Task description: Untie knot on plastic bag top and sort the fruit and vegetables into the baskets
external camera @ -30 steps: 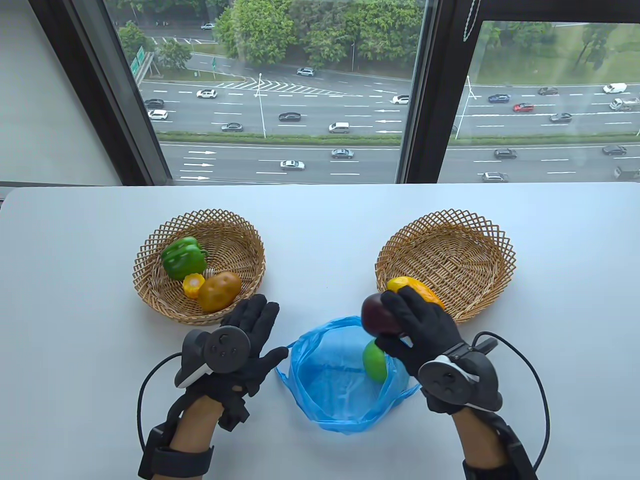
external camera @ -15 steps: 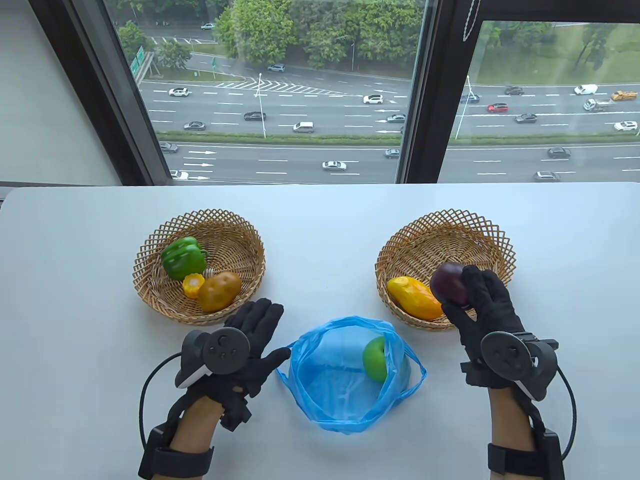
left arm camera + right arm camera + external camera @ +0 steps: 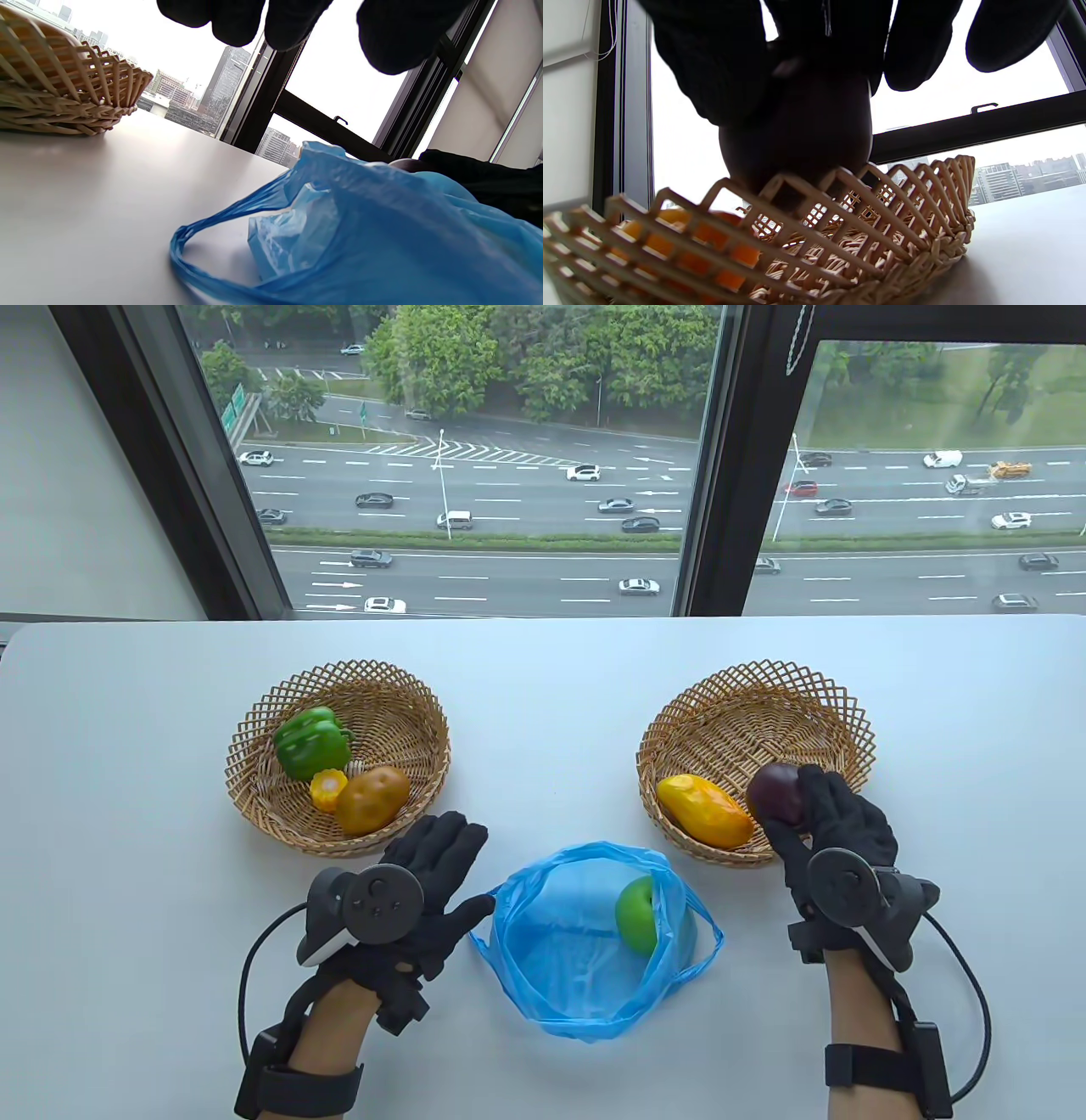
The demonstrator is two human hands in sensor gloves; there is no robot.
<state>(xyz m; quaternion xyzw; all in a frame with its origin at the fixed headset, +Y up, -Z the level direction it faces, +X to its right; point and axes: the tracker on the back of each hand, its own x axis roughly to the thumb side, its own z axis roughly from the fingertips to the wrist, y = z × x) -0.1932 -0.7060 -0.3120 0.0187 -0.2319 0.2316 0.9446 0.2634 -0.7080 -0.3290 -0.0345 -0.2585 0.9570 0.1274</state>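
Smooth dark-purple round fruit [image 3: 776,795] in right hand [image 3: 836,848] over lattice wicker basket [image 3: 755,700]

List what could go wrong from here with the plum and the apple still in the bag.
1. The right hand holds the plum low over the right basket's near rim; let go too early, it might roll off onto the table.
2. Dropped, the plum may knock the mango beside it.
3. The apple leans against the bag's soft wall; the open left hand only lies beside the bag, so a one-handed grab could drag it.
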